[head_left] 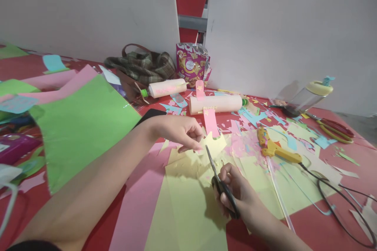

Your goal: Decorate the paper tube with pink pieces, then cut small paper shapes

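1. Left grip (183, 131) pinches the jagged yellow cutout (217, 144), mid-frame.
2. Right grip (240, 191), lower centre, is wrapped round the scissors (217, 179).
3. Seemingly done: points cut; two paper-wrapped bottles (220, 104) lie upper centre.
4. Seemingly left: yellow sheets (194, 208), lower centre, look largely uncut.

The table (319, 228) before me is red, its surface exposed at the near right and in patches between the papers. I note overlapping yellow sheets (191, 213) directly in front of me, with a pink sheet (137, 208) along their left edge. A large green sheet (88, 125) lies to my left. Blue, pink and yellow scraps (255, 118) litter the middle and right. Towards the back I record two paper-wrapped bottles (218, 104) on their sides, a plaid bag (143, 66) and an upright snack bag (191, 64). At the far right, a clear jar (306, 98) stands near yellow-handled scissors (325, 126).
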A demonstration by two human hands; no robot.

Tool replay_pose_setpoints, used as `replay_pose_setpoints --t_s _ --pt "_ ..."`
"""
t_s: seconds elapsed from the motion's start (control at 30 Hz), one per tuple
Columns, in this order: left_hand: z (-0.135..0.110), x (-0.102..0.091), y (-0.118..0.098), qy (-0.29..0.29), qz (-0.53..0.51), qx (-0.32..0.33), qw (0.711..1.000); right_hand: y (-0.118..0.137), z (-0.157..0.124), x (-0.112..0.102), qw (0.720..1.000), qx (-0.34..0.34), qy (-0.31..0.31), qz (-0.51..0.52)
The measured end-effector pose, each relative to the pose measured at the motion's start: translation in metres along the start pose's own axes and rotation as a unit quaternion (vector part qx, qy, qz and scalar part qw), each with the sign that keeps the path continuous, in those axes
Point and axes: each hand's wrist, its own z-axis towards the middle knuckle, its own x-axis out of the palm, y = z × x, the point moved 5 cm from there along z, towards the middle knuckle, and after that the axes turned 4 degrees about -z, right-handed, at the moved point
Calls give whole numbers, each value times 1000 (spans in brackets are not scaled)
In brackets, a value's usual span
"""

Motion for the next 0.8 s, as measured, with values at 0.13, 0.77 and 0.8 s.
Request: replay_pose_setpoints --t_s 0.13,0.77,0.8 --pt "0 0 0 -7 2 5 1000 -2 -2 1 1000 4 21 4" --pt "15 16 3 13 -68 -10 998 2 -3 0 1000 -6 9 18" --pt "17 17 4 19 -77 -9 997 2 -3 0 1000 -6 8 18"
